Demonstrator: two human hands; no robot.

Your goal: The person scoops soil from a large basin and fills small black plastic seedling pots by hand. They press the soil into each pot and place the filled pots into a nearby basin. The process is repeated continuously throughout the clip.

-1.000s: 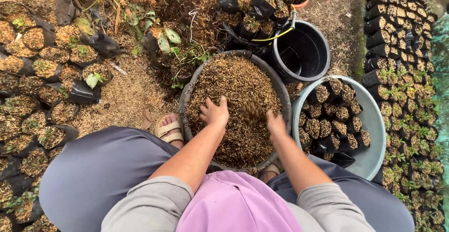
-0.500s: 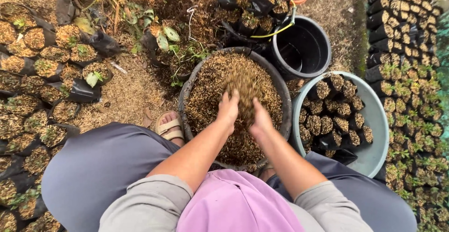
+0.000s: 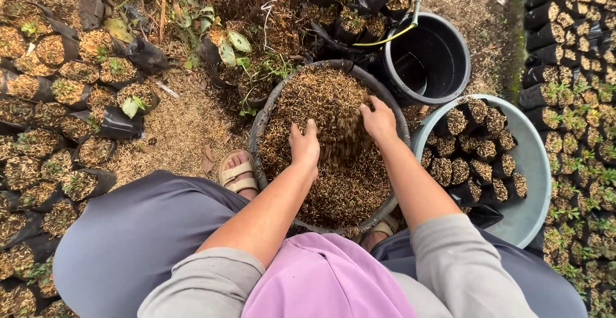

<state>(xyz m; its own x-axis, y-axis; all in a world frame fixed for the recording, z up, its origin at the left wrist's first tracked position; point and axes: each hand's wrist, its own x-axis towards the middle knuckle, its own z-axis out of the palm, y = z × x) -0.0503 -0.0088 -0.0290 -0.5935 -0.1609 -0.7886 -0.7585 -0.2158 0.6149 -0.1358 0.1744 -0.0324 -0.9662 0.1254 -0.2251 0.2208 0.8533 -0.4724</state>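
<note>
A round dark basin (image 3: 264, 120) between my feet is heaped with brown husk mix (image 3: 324, 93). Both my hands are raised over the heap, palms facing each other. My left hand (image 3: 304, 146) hovers near the middle with its fingers loosely apart. My right hand (image 3: 379, 120) is a little farther out, by the basin's right rim. Loose husk falls in a blurred stream between the two hands back onto the heap. Neither hand grips anything solid.
A light blue tub (image 3: 534, 164) on the right holds several filled black seedling bags. An empty black bucket (image 3: 428, 61) stands behind it. Rows of filled bags (image 3: 58, 132) cover the ground on the left, more on the far right. My sandalled foot (image 3: 237, 171) rests left of the basin.
My hands came together in the husk, then lifted and spread apart; husk now spills down between them.
</note>
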